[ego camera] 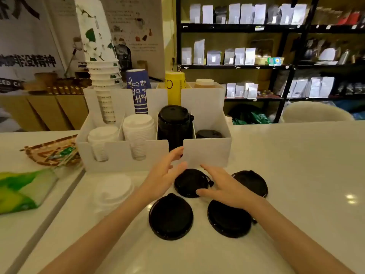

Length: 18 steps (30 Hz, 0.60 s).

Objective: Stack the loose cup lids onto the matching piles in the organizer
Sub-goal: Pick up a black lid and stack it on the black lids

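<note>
Several loose black lids lie on the white counter in front of the white organizer (207, 155): one at the middle (189, 182), one at the front left (170, 216), one at the front right (227, 220), one at the right (251, 181). A loose white lid (113, 189) lies at the left. In the organizer stand a tall black lid pile (174, 123), a low black pile (209, 133) and two white piles (138, 129) (102, 137). My left hand (163, 175) hovers open left of the middle lid. My right hand (223, 186) is open, fingers on that lid's right edge.
Paper cup stacks (102, 76) stand in the organizer's back slots. A woven tray with packets (53, 153) and a green packet (21, 190) lie at the left, past a counter seam. Shelves of bags stand behind the counter.
</note>
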Motion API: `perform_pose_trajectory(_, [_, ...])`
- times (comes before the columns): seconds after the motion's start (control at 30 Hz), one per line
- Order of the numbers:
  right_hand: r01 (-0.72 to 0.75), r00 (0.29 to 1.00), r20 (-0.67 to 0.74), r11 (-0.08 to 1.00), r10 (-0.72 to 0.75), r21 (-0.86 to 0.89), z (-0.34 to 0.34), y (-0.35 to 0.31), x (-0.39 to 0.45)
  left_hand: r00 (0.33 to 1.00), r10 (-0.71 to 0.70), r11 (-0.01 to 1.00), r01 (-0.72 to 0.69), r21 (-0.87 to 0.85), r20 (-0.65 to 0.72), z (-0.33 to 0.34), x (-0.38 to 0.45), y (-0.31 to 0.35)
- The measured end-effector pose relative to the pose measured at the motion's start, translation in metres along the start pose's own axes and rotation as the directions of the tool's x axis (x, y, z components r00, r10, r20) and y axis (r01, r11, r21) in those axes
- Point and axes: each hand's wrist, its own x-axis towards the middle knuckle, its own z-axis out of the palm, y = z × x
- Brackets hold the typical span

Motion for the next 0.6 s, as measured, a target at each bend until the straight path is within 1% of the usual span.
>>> perform_pose_trajectory(0.1, [0.037,0.999,0.018,0.999,-0.037,0.009,0.002,0.002,0.007,0.993,-0.044,0.975,0.018,0.22,0.113,0.006,-0.004,-0.011])
perform_pose_trajectory(0.2, [0.048,0.999,0.023,0.999,-0.048,0.007,0.005,0.005,0.009,0.972,-0.123,0.943,0.051,0.33,0.201,0.009,-0.006,-0.019])
perform_pose_trajectory(0.27, [0.068,0.998,0.012,0.998,-0.068,0.008,0.004,0.004,0.009,0.964,-0.15,0.931,0.063,0.358,0.221,0.009,-0.004,-0.02])
perform_pose_trajectory(0.37, [0.06,0.998,0.016,0.998,-0.06,0.007,0.002,0.005,0.01,0.956,-0.181,0.93,0.09,0.357,0.23,0.008,-0.002,-0.018])
perform_pose_trajectory(0.5, [0.024,1.0,0.013,0.998,-0.023,-0.051,-0.005,0.004,0.012,0.959,-0.215,0.924,0.138,0.356,0.186,0.006,0.004,-0.014])
perform_pose_trajectory(0.6, [0.016,0.999,0.037,0.999,-0.015,-0.035,-0.016,0.001,0.016,0.963,-0.222,0.917,0.154,0.367,0.15,0.002,0.006,-0.009])
